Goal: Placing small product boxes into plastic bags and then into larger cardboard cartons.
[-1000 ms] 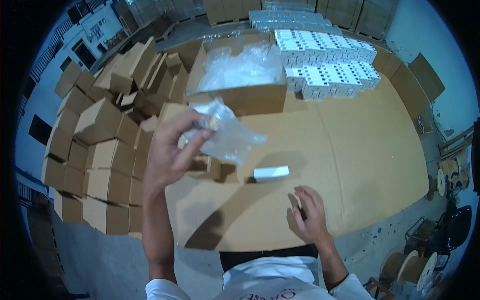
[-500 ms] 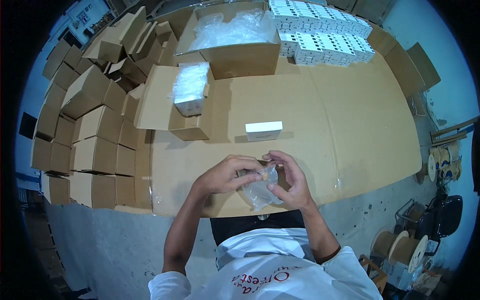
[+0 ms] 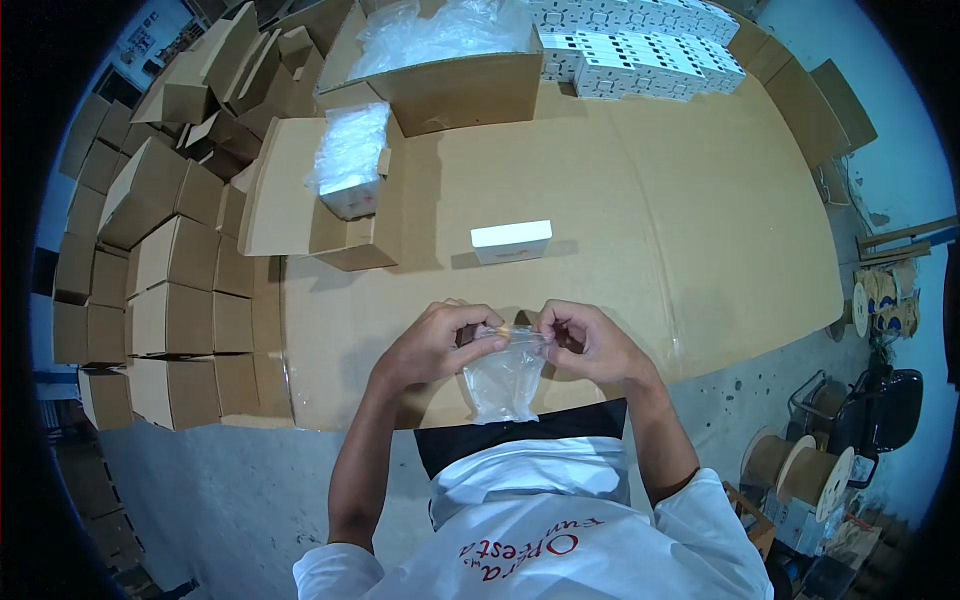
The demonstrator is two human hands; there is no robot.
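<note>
Between my hands, close to the table's front edge, hangs a clear plastic bag. My left hand pinches its upper left corner, where a small orange spot shows by the fingertips. With thumb and fingers closed, my right hand grips the upper right corner. The top edge is stretched between the two hands, and the lower part hangs down over the edge toward my waist. Whether anything lies inside the bag cannot be made out. Beyond my hands, a small white box stands on the cardboard-covered table, touched by neither hand.
An open carton at the left holds plastic-wrapped white boxes. Behind it, a larger carton is filled with clear plastic bags. White patterned boxes are stacked at the back right. Brown cartons pile up along the left side.
My right hand has closed on the bag's upper right corner, where its fingers were apart before. The bag's top is now pulled straight between both hands. The view has shifted slightly.
</note>
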